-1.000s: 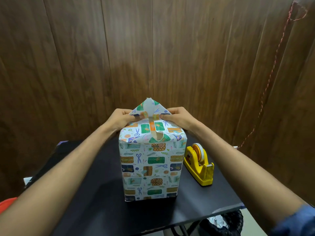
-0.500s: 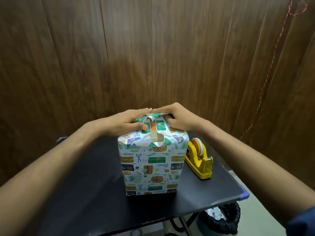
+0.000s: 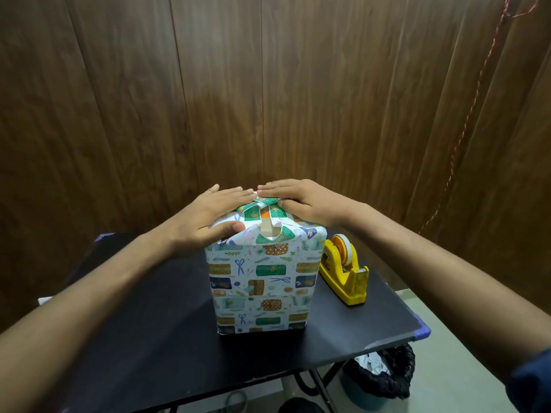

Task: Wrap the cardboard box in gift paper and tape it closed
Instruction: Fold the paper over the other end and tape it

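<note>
The box (image 3: 262,287), wrapped in white gift paper printed with green, yellow and blue shapes, stands upright on the black table (image 3: 155,323). A strip of tape crosses the folded flaps on its top. My left hand (image 3: 208,216) lies flat on the top's left side, fingers stretched out. My right hand (image 3: 301,201) lies flat on the right side. The fingertips of both hands almost meet over the far folded flap (image 3: 262,208) and press it down.
A yellow tape dispenser (image 3: 344,271) with a roll of tape stands just right of the box. A bin lined with a black bag (image 3: 380,374) sits on the floor under the table's right corner. A dark wood-panel wall rises behind the table.
The far paper flap stood up pinched between my fingers; it has been folded down onto the top. Both hands have flattened out over it.
</note>
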